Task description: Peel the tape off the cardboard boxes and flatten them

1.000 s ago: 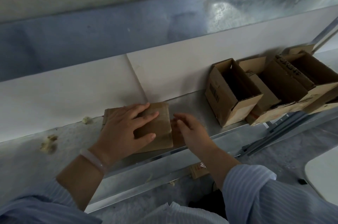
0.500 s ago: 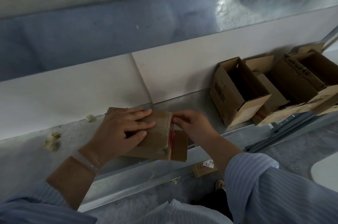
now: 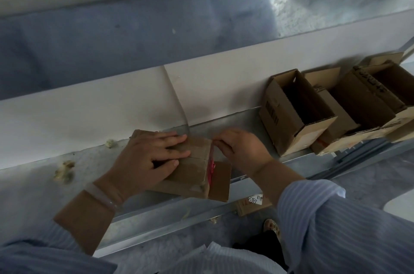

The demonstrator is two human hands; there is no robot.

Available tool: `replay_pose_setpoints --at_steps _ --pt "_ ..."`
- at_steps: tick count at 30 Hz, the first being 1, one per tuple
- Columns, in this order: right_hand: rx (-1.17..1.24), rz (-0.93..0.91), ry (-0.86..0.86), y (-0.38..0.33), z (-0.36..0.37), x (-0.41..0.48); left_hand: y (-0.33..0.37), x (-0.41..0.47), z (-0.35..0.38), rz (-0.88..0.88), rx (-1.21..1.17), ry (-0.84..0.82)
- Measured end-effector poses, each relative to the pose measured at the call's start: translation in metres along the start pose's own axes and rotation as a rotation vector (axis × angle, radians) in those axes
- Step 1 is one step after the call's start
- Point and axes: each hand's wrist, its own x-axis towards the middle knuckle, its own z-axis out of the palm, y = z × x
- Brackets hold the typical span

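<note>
A small cardboard box (image 3: 192,173) lies on the metal shelf (image 3: 38,186) in front of me, one side flap (image 3: 220,180) hanging open over the front edge. My left hand (image 3: 147,159) presses flat on its top with straight, spread fingers. My right hand (image 3: 240,150) is at the box's right end, its fingertips pinching the tape (image 3: 211,165) at the top corner. Red-marked tape runs down that end of the box.
Three open cardboard boxes (image 3: 293,112) (image 3: 336,114) (image 3: 389,92) stand in a row on the shelf to the right, against the white back panel. Crumpled tape scraps (image 3: 63,172) lie at the left. A small labelled box (image 3: 253,203) sits below the shelf edge.
The box has been tipped up from lying flat and its side flap has swung open. My right hand moved from the front edge up to the box's far right corner.
</note>
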Motion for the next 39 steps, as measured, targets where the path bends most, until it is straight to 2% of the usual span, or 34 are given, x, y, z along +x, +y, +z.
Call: replay_pose_setpoints --at_steps 3,6,8,11,13,19,23,29,39 --pt "0.156 0.128 -0.016 -0.005 -0.001 0.002 0.000 -0.002 0.002 0.017 0.034 0.022" --pt "0.551 0.400 -0.071 -0.016 0.001 -0.002 0.001 -0.005 0.004 0.021 0.117 0.042" --pt "0.757 0.524 -0.081 -0.020 0.004 -0.003 0.002 -0.006 0.005 -0.042 0.201 0.050" --pt "0.892 0.610 -0.063 -0.025 0.002 0.000 0.006 -0.005 0.006 -0.179 0.214 0.059" --pt "0.935 0.634 -0.056 -0.024 -0.002 0.003 0.007 -0.005 0.008 -0.162 0.241 0.035" --pt "0.877 0.530 -0.084 -0.019 -0.009 -0.003 -0.003 -0.003 0.000 -0.141 0.192 -0.003" --pt "0.609 0.363 -0.089 -0.020 -0.009 -0.008 -0.006 -0.003 -0.002 -0.110 0.168 0.003" --pt "0.220 0.078 0.017 -0.012 -0.013 -0.004 -0.006 -0.002 -0.004 -0.097 0.158 -0.003" --pt "0.103 -0.054 0.037 -0.012 -0.012 -0.004 -0.007 -0.001 -0.004 -0.108 0.163 -0.014"
